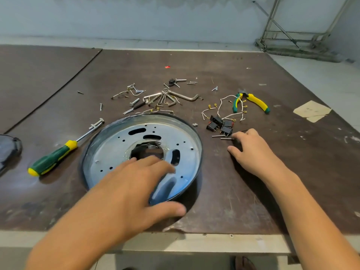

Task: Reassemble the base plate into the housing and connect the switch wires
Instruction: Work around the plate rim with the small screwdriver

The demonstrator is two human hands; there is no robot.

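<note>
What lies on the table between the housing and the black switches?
In the head view, only one small metal piece lies between the housing and the black switches; otherwise bare table.

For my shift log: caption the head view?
Left hand presses base plate into housing; right hand rests near switches.

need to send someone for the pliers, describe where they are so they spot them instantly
Start at the round housing mid-table and look right and farther back, past the black switches and white wires. The pliers lie there, the only tool with two spread yellow-and-green handles.
</note>
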